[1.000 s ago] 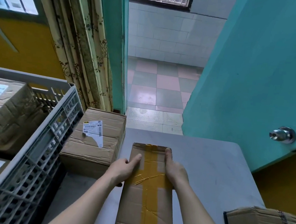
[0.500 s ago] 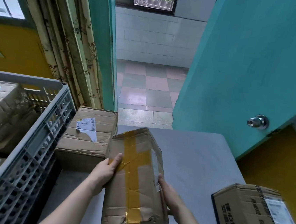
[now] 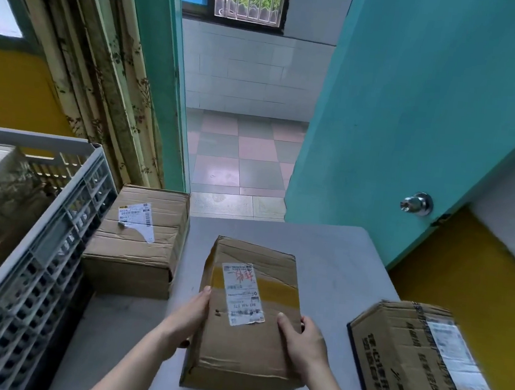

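A worn cardboard box (image 3: 243, 349) with a white shipping label facing up sits in front of me over the grey table (image 3: 337, 266). My left hand (image 3: 185, 320) grips its left side, thumb on the top face. On the right side my right hand (image 3: 304, 342) grips it, thumb over the top edge. Yellow tape crosses the box under the label. Whether the box rests on the table or hangs just above it is unclear.
A second labelled box (image 3: 137, 239) lies at the table's left. A third box (image 3: 422, 364) with black print lies at the right edge. A grey plastic crate (image 3: 35, 267) holding more boxes stands at the left. Behind the table a teal door (image 3: 417, 116) stands open.
The box lay flat with its taped side up under both hands. I lifted it, turned it over, and now its label side faces up; my hands shifted to its sides.
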The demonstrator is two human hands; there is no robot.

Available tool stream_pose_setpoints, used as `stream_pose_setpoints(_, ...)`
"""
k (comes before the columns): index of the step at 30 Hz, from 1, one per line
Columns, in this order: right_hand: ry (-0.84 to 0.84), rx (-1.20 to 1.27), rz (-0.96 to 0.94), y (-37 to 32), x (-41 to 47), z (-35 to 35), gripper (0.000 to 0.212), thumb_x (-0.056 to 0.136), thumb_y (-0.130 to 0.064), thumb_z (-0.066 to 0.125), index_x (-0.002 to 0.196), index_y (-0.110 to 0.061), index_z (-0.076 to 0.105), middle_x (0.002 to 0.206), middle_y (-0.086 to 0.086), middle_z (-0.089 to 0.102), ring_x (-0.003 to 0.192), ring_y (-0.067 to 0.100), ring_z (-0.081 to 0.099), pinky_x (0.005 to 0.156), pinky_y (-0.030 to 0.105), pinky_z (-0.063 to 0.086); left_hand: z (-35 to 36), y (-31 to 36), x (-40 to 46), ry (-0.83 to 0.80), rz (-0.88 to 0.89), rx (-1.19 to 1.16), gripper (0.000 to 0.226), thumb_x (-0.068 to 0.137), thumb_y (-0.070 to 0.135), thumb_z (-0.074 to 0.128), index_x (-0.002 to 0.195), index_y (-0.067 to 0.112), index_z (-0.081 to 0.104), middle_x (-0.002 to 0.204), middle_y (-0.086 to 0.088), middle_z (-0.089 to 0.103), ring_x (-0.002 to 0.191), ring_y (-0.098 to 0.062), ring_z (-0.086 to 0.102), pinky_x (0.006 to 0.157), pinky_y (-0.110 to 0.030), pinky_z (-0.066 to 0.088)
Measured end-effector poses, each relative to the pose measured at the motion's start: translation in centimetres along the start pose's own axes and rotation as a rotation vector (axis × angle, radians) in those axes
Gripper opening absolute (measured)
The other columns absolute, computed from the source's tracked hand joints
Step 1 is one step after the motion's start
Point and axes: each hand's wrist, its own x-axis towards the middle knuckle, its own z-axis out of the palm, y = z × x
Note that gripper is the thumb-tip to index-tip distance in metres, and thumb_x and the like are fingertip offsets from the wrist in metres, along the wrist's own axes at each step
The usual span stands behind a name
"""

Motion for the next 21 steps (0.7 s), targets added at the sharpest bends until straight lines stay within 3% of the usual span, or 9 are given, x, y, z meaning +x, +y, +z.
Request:
stream_pose_setpoints(2,-0.015,-0.01,-0.011,0.4,-0.3,0.5,0.071,0.093,-0.059,0.063,0.146,-0.013,0.052,0.148,0.009,0.056,0.134,0.028,0.053,0.109,0.038,0.045,0.1,-0.6,0.2,0.032,-0.036,0.002,0.059,0.102,0.066,0.031,0.151,0.036,0.043,0.151,0.009,0.051,0.139,-0.019,0.047,0.116,-0.052,0.039)
stream_pose_setpoints(3,-0.033,-0.012,-0.008,0.5,-0.5,0.6,0.073,0.093,-0.06,0.063,0.149,-0.014,0.05,0.15,0.009,0.054,0.136,0.028,0.052,0.11,0.038,0.044,0.1,-1.1,0.4,0.048,-0.05,0.028,0.052,0.104,0.061,0.032,0.147,0.036,0.047,0.143,0.008,0.057,0.132,-0.02,0.054,0.11,-0.054,0.045)
stream_pose_setpoints(5,-0.071,-0.001,-0.002,0.5,-0.7,0.7,0.078,0.094,-0.059,0.062,0.156,-0.016,0.041,0.158,0.007,0.046,0.144,0.027,0.045,0.116,0.039,0.039,0.3,-1.4,0.3,0.049,-0.068,0.043,0.036,0.109,0.049,0.032,0.134,0.035,0.053,0.124,0.008,0.066,0.114,-0.018,0.064,0.099,-0.054,0.054)
stream_pose_setpoints(8,-0.075,0.024,-0.022,0.2,-0.6,-0.1,0.078,0.098,-0.054,0.06,0.16,-0.016,0.033,0.162,0.007,0.04,0.148,0.028,0.039,0.118,0.039,0.034,0.5,-1.3,-0.1,0.041,-0.047,0.04,0.031,0.108,0.048,0.035,0.129,0.038,0.054,0.12,0.007,0.069,0.107,-0.019,0.069,0.093,-0.056,0.058)
stream_pose_setpoints(13,-0.018,0.117,-0.113,-2.0,-0.7,-3.5,0.066,0.095,-0.056,0.062,0.15,-0.023,0.049,0.149,0.008,0.055,0.132,0.03,0.054,0.111,0.048,0.046,0.1,1.1,-2.0,0.053,0.099,-0.067,0.036,0.106,0.048,0.044,0.142,0.045,0.045,0.133,0.007,0.064,0.108,-0.015,0.069,0.077,-0.042,0.064)
stream_pose_setpoints(17,-0.006,0.148,-0.221,-5.0,-1.0,-5.4,0.062,0.098,-0.053,0.061,0.151,-0.023,0.048,0.151,0.008,0.051,0.134,0.03,0.05,0.108,0.044,0.045,-0.9,3.0,-3.5,0.157,0.252,-0.106,0.028,0.103,0.044,0.054,0.131,0.045,0.056,0.118,0.011,0.071,0.102,-0.012,0.072,0.089,-0.042,0.062)
stream_pose_setpoints(21,-0.06,0.184,-0.296,-8.3,-2.2,-6.8,0.063,0.092,-0.064,0.06,0.144,-0.029,0.054,0.144,0.003,0.056,0.126,0.029,0.055,0.102,0.051,0.052,-2.7,4.3,-5.6,0.246,0.376,-0.084,0.034,0.097,0.05,0.059,0.131,0.047,0.057,0.12,0.015,0.072,0.104,-0.01,0.072,0.089,-0.04,0.062)
